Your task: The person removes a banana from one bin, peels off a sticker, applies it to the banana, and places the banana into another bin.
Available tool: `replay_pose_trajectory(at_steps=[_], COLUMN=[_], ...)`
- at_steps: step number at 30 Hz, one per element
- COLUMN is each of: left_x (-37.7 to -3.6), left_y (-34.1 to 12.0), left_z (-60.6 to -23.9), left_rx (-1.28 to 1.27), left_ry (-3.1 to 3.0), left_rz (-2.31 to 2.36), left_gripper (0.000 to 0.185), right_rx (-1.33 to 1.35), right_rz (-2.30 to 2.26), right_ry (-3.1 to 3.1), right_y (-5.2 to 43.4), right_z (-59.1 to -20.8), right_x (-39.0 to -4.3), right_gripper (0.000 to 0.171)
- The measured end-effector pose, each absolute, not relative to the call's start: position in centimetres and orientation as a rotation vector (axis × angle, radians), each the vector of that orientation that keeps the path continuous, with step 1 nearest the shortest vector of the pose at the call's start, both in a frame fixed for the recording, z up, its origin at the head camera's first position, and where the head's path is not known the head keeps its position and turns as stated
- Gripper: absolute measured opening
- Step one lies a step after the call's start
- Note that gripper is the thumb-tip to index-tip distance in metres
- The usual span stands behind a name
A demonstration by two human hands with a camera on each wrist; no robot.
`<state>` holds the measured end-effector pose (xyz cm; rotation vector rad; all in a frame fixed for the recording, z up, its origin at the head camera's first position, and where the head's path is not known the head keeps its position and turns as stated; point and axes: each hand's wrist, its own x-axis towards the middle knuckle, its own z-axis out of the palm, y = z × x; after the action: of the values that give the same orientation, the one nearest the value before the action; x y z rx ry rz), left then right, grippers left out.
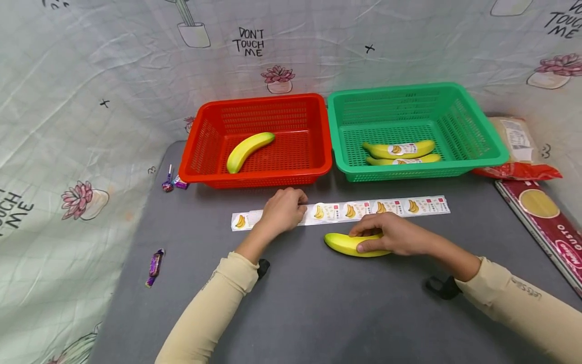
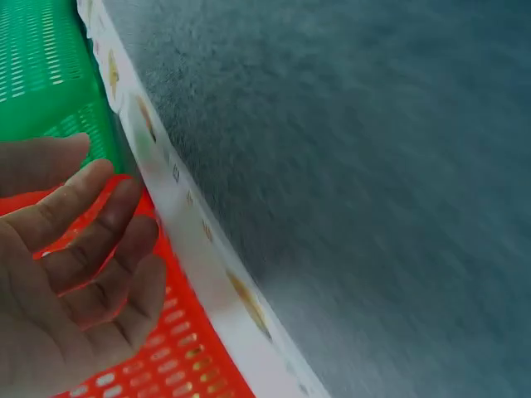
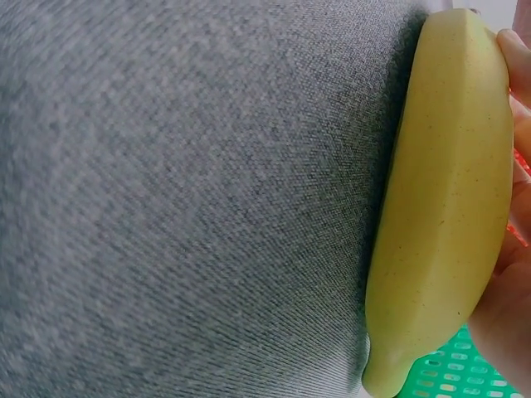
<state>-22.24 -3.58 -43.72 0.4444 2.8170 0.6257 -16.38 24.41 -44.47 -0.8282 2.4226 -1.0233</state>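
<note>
In the head view my right hand grips a yellow banana with greenish tips, thumb on the near side and fingers over the far side. The banana lies along the grey tabletop in the right wrist view. A white strip of banana stickers stretches across the table just beyond it. My left hand hovers over the left part of this strip. The left wrist view shows the left hand's fingers loosely bent, with nothing between them.
Behind the strip stand a red basket holding one banana and a green basket with two stickered bananas. A bag and a dark red package lie at right. Wrapped sweets lie at left.
</note>
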Motion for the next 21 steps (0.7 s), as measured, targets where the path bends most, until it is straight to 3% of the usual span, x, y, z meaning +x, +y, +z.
replay_pose_trajectory(at_steps=[21], left_x=[-23.8], left_y=[-2.5], left_z=[-45.2], left_rx=[0.507], left_ry=[2.814], left_rz=[0.613], left_gripper=[0.015], right_rx=[-0.796], right_rz=[-1.033], right_ry=[2.423], right_y=[24.4], right_z=[-45.1], right_x=[-16.6], right_gripper=[0.029])
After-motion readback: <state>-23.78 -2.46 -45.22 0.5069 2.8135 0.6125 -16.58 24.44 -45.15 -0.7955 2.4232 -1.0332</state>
